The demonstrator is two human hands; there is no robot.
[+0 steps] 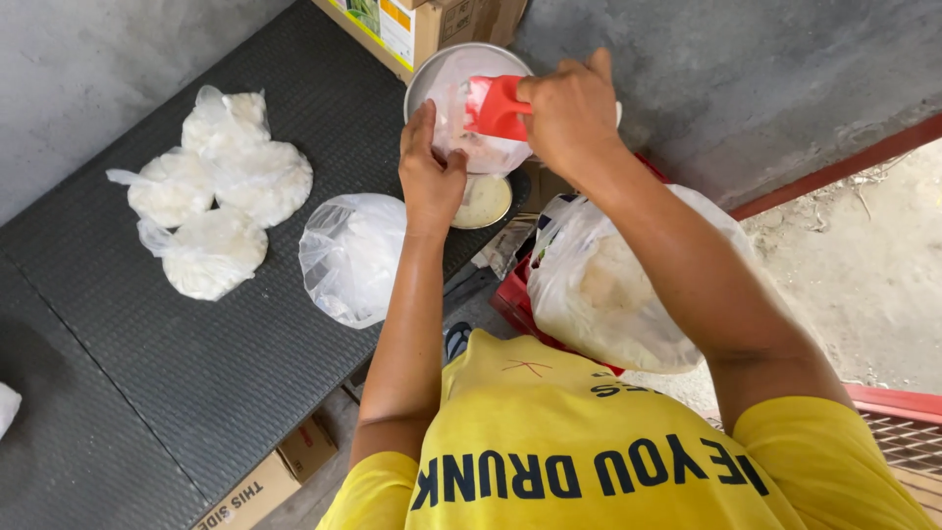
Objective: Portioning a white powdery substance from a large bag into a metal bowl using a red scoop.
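My right hand (pixel 572 111) grips a red plastic scoop (pixel 496 106), tipped into a small clear plastic bag (pixel 479 147) partly filled with white grain. My left hand (pixel 430 175) holds that bag's side open over a round metal pan (pixel 461 61) of a scale. A large clear sack (pixel 613 285) of the white grain sits open in a red crate (pixel 512 294) under my right forearm.
Three tied bags of white grain (pixel 221 196) lie on the dark ribbed mat (pixel 196 373) at the left. An open clear bag (pixel 351 253) lies next to my left arm. Cardboard boxes (pixel 422 25) stand at the back, another box (pixel 270 481) below the mat.
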